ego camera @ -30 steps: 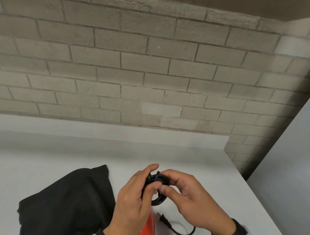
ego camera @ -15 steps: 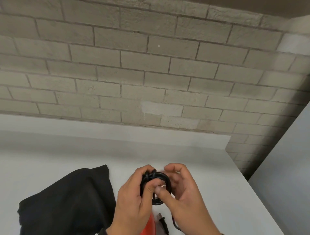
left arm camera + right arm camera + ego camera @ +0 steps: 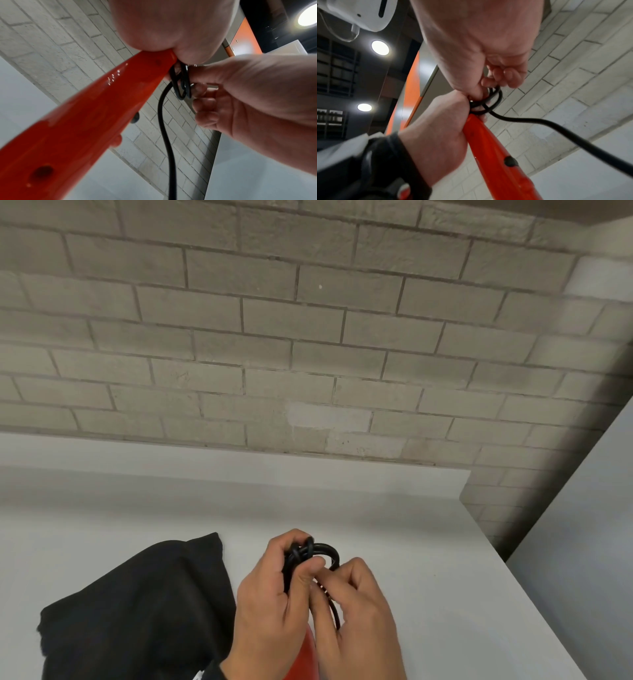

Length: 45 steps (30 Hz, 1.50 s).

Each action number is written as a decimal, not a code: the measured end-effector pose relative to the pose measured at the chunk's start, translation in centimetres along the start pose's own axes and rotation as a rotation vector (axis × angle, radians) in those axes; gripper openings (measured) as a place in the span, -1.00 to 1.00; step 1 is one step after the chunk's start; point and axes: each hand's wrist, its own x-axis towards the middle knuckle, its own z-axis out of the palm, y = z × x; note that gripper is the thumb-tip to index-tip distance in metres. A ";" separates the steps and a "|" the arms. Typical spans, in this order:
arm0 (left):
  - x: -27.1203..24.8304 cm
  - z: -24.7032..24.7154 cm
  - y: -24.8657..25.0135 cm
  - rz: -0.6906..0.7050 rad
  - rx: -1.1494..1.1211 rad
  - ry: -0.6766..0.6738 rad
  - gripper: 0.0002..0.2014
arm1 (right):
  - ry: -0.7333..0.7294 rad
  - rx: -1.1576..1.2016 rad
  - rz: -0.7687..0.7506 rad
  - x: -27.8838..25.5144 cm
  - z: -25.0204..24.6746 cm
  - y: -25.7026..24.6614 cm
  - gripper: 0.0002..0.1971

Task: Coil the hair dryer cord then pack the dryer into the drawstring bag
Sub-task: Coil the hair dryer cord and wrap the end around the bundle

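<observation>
In the head view my left hand [image 3: 301,563] grips the coiled black cord [image 3: 327,551] in a fist above the table. The red hair dryer [image 3: 305,659] hangs below that fist, mostly hidden by both hands. My right hand [image 3: 337,577] pinches the cord just right of the coil. The left wrist view shows the dryer handle [image 3: 85,128] running up into my fist, with cord loops [image 3: 181,83] at its end. A loose cord tail [image 3: 556,128] trails off right in the right wrist view. The black drawstring bag [image 3: 137,611] lies crumpled to the left.
The white table [image 3: 445,577] meets a grey brick wall [image 3: 308,354] at the back. Its right edge runs diagonally toward a grey panel [image 3: 582,542]. The plug is out of sight.
My right hand has moved in against the left one and closed on the cord. The plug and loose loop that lay below the hands are now hidden.
</observation>
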 end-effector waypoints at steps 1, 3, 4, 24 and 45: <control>0.0 0.0 0.0 0.003 -0.001 -0.001 -0.76 | -0.052 0.019 0.039 0.1 -0.2 0.0 -0.81; -0.1 0.1 -0.1 -0.005 -0.006 0.001 -0.82 | -0.129 0.127 0.133 0.5 -0.8 -0.3 -0.88; -0.1 0.1 -0.1 -0.014 -0.012 0.006 -0.84 | -0.153 0.204 0.193 0.8 -1.2 -0.5 -0.90; 0.7 -0.4 0.4 0.043 0.041 -0.013 -0.72 | -0.549 1.182 0.738 3.0 -4.0 -0.2 -0.60; 1.2 -0.9 -0.7 -0.020 0.038 0.049 -0.88 | -0.177 1.373 0.565 -0.7 -3.9 1.3 -0.44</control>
